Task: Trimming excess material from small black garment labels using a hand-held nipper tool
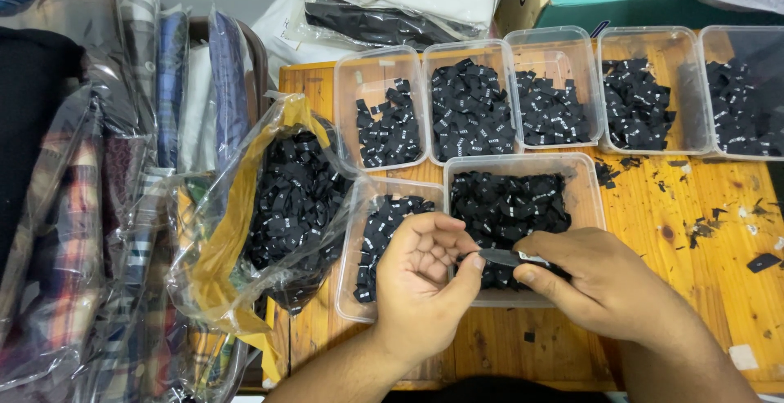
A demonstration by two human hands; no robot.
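Nearest the camera, the left hand (420, 284) and the right hand (600, 284) meet over the front edge of the wooden bench (719, 207), and between them they pinch a strip of black woven labels (506, 258): the left thumb and forefinger are closed on its near end, and the right fingers (535, 272) are clamped on the other end, where a small white mark shows. The step in hand looks like separating or folding one label off the strip (I cannot tell whether a blade is involved, since none shows clearly). The next move would seem to call for a firm grip at both ends and a tidy drop into the matching container. Just beyond the hands sit two clear tubs, a narrow tub (380, 240) on the left and a wider tub (523, 215) behind the strip, both holding loose black labels. To the left lies a crinkled plastic bag (269, 207) stuffed with more. Farther back stands a row of five clear tubs (563, 93), each partly filled, with black scraps (702, 227) scattered on the bench at the right. Bagged folded garments (122, 166) are stacked at far left.
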